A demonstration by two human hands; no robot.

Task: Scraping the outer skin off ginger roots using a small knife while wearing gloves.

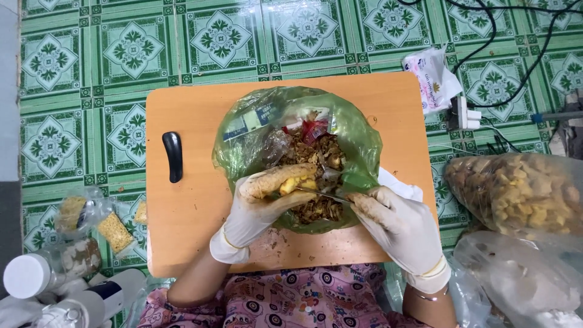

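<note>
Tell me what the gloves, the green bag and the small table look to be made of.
Gloves, left hand and right hand: thin off-white rubber, likely latex, wrinkled, with rolled cuffs. Green bag: thin see-through plastic film, glossy and crinkled. Table: smooth orange-tan top with rounded corners, probably laminated board or wood; the finish alone cannot settle which.

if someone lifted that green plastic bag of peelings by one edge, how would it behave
The thin green plastic bag looks crumpled and limp, so it would probably sag. Its mouth lies open, so the brown peelings would likely spill. It seems light.
</note>
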